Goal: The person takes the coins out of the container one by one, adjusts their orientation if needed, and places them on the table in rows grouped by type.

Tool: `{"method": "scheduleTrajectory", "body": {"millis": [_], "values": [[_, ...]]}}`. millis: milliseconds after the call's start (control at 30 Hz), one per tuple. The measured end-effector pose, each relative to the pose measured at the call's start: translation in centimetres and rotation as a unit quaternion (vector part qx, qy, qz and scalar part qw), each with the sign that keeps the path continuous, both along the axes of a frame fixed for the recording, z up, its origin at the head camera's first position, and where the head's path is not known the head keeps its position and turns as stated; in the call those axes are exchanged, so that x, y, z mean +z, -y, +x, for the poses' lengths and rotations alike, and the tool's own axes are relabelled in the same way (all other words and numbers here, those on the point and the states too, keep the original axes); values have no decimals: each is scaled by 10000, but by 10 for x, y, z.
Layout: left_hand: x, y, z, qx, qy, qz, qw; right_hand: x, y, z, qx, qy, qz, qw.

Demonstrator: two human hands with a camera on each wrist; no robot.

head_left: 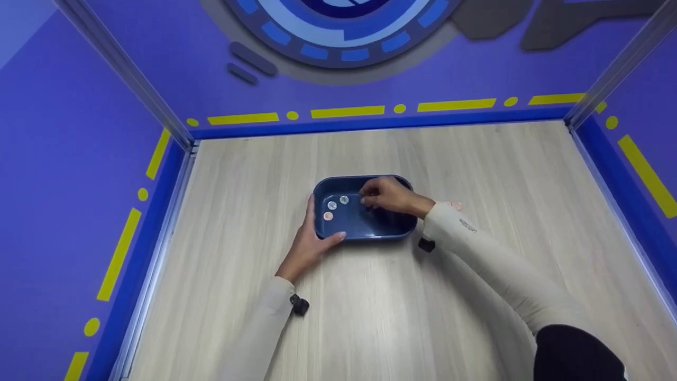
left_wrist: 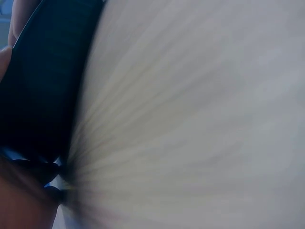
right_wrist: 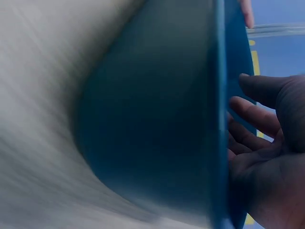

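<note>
A dark blue rectangular dish (head_left: 365,233) with rounded corners rests on the wooden table. My left hand (head_left: 311,241) grips its near left corner, the thumb at the front rim and the fingers along the left outer wall. Inside, to the left, lie a pinkish disc (head_left: 328,216) and two silvery discs, all small and coin-like. Over the right half of the dish is my right hand (head_left: 389,194), its fingers loosely bent. The right wrist view shows the thumb (right_wrist: 259,88) apart from the forefinger, with nothing visible between them.
Small pinkish pieces (head_left: 456,205) lie on the table right of the dish, partly hidden by the right sleeve. Blue panels with yellow dashes (head_left: 348,112) border the table at the back and both sides. A small black device (head_left: 300,305) sits at the left wrist.
</note>
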State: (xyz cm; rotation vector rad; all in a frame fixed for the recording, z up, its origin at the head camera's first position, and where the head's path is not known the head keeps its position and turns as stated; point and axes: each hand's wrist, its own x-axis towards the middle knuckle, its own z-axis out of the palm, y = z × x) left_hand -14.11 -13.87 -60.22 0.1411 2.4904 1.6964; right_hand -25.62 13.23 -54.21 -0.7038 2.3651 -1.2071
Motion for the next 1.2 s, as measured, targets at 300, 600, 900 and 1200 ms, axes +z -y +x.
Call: {"method": "scheduleTrajectory", "body": {"millis": [300, 600, 900, 1200], "values": [[-1, -2, 1, -13, -3, -93, 10000, 4, 11, -15, 1104, -785, 905, 9866], [1, -4, -3, -36, -58, -123, 9999, 9, 18, -27, 1712, -848, 1334, 9725], [2, -2, -4, -1, -64, -224, 9997, 14, 36, -37, 2163, -930, 1567, 9592], [-1, 0, -1, -3, -47, -154, 9999, 9, 55, -40, 2163, -501, 1875, 9568]]}}
